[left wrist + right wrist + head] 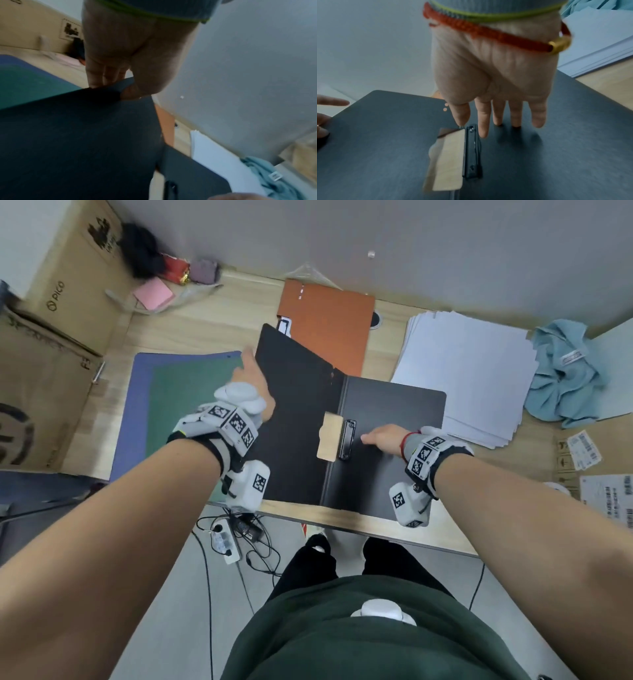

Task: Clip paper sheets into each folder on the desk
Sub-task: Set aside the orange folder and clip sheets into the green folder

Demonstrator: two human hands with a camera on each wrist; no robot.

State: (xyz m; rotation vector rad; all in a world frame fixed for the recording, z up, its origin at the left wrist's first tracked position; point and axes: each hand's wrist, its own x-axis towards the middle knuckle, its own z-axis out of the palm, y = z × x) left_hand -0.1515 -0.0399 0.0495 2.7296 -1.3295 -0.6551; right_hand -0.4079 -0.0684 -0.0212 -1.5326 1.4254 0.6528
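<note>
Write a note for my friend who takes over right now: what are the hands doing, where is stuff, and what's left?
Left hand: pinches the black folder's raised cover at its edge, holding it open.
Right hand: fingers straight, resting flat on the inside right panel beside the clip.
Paper stack: on the desk, right of the folder, untouched.
Orange folder: shut, behind the black one.
Done: black folder opened; no paper in it.
Left: lift the clip, put sheets under it, then do the other folder.

The head view looks straight down over the desk (212, 323); both wrist views sit close, sharing the black folder (394, 419).
</note>
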